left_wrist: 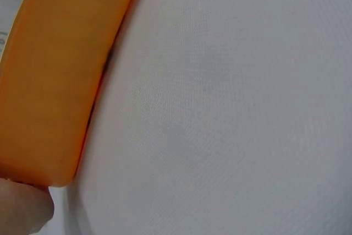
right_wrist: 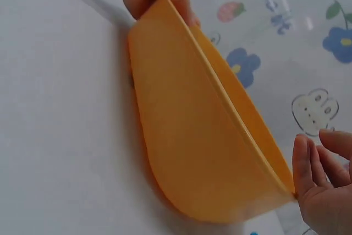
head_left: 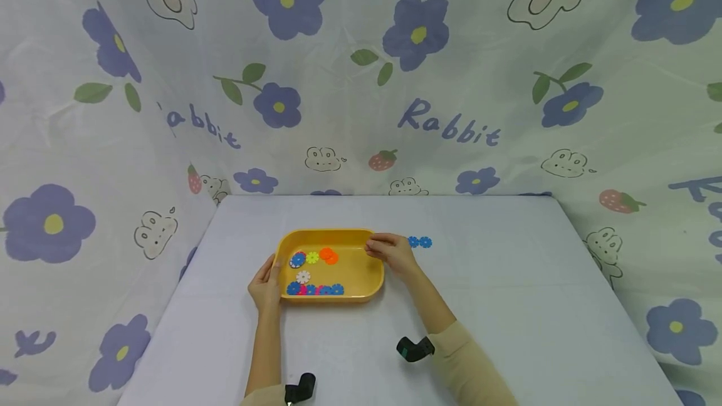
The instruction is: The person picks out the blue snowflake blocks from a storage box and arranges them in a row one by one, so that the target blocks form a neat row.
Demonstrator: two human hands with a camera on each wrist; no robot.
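A yellow-orange tray (head_left: pixel 361 274) stands left of the table's middle, holding several flower-shaped plastic discs in blue, white, yellow-green, orange and pink. My left hand (head_left: pixel 266 287) grips its left end, thumb at the rim; the left wrist view catches only a fingertip (left_wrist: pixel 25 207) by the tray's underside. At the tray's far right corner is my right hand (head_left: pixel 393 254), its fingers reaching over the rim. In the right wrist view the right hand (right_wrist: pixel 327 191) touches the rim's corner, with gently bent fingers and a separate thumb, nothing seen pinched between them.
Two blue flower discs (head_left: pixel 420 242) lie on the white table (head_left: pixel 507 306) just right of the right hand. A patterned curtain (head_left: pixel 350 80) with flowers and rabbits hangs behind and at both sides. Black cameras are strapped to both wrists.
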